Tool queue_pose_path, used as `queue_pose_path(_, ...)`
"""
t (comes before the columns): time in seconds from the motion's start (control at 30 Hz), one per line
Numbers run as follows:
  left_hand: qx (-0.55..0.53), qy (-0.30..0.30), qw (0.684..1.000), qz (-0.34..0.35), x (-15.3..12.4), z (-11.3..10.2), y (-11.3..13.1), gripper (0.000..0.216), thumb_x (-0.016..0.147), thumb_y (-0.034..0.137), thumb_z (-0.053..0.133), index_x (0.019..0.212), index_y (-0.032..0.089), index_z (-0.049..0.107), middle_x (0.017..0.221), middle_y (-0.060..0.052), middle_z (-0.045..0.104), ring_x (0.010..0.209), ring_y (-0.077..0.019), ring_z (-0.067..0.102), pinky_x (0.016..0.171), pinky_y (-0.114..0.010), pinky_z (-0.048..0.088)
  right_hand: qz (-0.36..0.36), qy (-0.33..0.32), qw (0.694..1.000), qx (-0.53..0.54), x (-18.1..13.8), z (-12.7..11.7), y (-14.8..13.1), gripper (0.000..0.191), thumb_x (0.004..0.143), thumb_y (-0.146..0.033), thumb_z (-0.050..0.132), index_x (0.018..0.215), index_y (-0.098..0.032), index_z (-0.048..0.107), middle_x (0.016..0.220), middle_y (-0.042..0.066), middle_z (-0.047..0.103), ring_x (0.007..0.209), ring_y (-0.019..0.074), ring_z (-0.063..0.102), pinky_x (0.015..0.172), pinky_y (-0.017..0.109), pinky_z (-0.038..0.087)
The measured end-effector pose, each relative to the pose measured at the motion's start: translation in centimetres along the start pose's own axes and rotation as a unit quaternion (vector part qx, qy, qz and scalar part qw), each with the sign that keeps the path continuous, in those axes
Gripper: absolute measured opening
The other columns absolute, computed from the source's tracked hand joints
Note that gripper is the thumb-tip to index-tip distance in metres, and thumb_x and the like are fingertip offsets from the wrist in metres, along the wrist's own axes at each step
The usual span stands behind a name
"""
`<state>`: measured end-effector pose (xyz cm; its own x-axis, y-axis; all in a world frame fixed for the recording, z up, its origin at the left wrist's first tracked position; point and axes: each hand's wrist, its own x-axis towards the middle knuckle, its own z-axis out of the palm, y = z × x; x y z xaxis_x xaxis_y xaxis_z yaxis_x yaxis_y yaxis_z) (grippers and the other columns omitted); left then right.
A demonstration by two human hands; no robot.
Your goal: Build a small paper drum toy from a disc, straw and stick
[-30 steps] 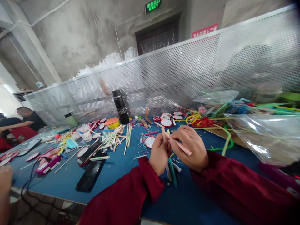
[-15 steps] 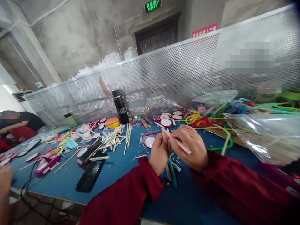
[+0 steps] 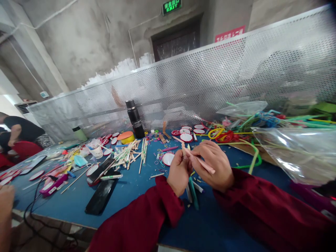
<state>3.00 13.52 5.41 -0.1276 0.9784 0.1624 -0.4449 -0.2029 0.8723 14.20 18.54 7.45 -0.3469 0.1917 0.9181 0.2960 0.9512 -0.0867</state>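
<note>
My left hand (image 3: 179, 172) is closed around a short wooden stick (image 3: 183, 147) whose tip pokes up above the fingers. My right hand (image 3: 215, 164) pinches a pink flat stick (image 3: 204, 164) that slants down to the right; its upper end meets the left hand's stick. Both hands hover just above the blue table (image 3: 131, 189), near its front edge. Both sleeves are dark red. Under the hands lie a green marker (image 3: 193, 194) and a white pen (image 3: 198, 188). A red-rimmed white disc (image 3: 167, 158) lies just behind my left hand.
Loose wooden sticks (image 3: 131, 152), red-rimmed discs (image 3: 187, 134) and small rubber bands litter the table. A black flask (image 3: 134, 119) stands before a perforated metal screen (image 3: 236, 70). Two phones (image 3: 101, 190) lie left. Plastic bags of coloured tubes (image 3: 296, 154) sit right. A person works far left.
My hands have hardly moved and keep the same hold on the sticks. The person at the far left has shifted and straightened up.
</note>
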Motion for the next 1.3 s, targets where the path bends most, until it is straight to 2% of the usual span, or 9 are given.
queue_pose_path(0.23, 0.015, 0.017, 1.0, -0.009, -0.04, 0.07, 0.03, 0.041, 0.073, 0.052, 0.072, 0.089, 0.02, 0.053, 0.072, 0.003, 0.048, 0.061, -0.0086, 0.04, 0.057, -0.019, 0.035, 0.01, 0.0, 1.0, -0.007, 0.06, 0.0, -0.07, 0.008, 0.082, -0.018, 0.058, 0.078, -0.023, 0.054, 0.072, 0.003, 0.065, 0.068, 0.0197, 0.061, 0.079, 0.04, 0.046)
queue_pose_path(0.47, -0.005, -0.005, 1.0, 0.005, 0.09, -0.16, -0.22, 0.037, 0.076, 0.048, 0.072, 0.088, 0.019, 0.053, 0.071, 0.004, 0.047, 0.06, -0.0076, 0.037, 0.056, -0.019, 0.033, 0.004, -0.005, 1.0, -0.001, -0.01, -0.03, 0.07, 0.006, 0.082, -0.017, 0.058, 0.08, -0.022, 0.055, 0.072, 0.003, 0.065, 0.068, 0.0197, 0.061, 0.081, 0.042, 0.046)
queue_pose_path(0.77, 0.016, 0.028, 0.999, -0.01, -0.14, 0.18, 0.22, 0.038, 0.076, 0.05, 0.072, 0.088, 0.019, 0.053, 0.069, 0.004, 0.046, 0.059, -0.0081, 0.038, 0.055, -0.02, 0.033, 0.002, 0.0, 1.0, -0.001, 0.0, -0.08, 0.0, 0.006, 0.082, -0.017, 0.058, 0.08, -0.022, 0.055, 0.071, 0.003, 0.065, 0.067, 0.0197, 0.061, 0.079, 0.041, 0.046)
queue_pose_path(1.17, 0.019, 0.008, 1.0, -0.006, 0.06, -0.08, -0.05, 0.043, 0.076, 0.055, 0.07, 0.091, 0.02, 0.049, 0.066, 0.006, 0.041, 0.052, -0.0061, 0.029, 0.05, -0.02, 0.021, 0.005, 0.001, 1.0, -0.02, 0.11, -0.12, 0.01, 0.008, 0.084, -0.017, 0.057, 0.078, -0.021, 0.054, 0.071, 0.004, 0.065, 0.068, 0.0199, 0.06, 0.079, 0.041, 0.046)
queue_pose_path(1.3, 0.013, 0.009, 1.0, -0.01, 0.07, -0.02, -0.04, 0.045, 0.074, 0.054, 0.072, 0.09, 0.02, 0.049, 0.066, 0.006, 0.042, 0.053, -0.006, 0.03, 0.05, -0.02, 0.022, 0.006, -0.004, 1.0, -0.019, 0.04, -0.13, -0.05, 0.008, 0.085, -0.018, 0.058, 0.079, -0.021, 0.054, 0.071, 0.003, 0.065, 0.068, 0.0199, 0.061, 0.08, 0.041, 0.046)
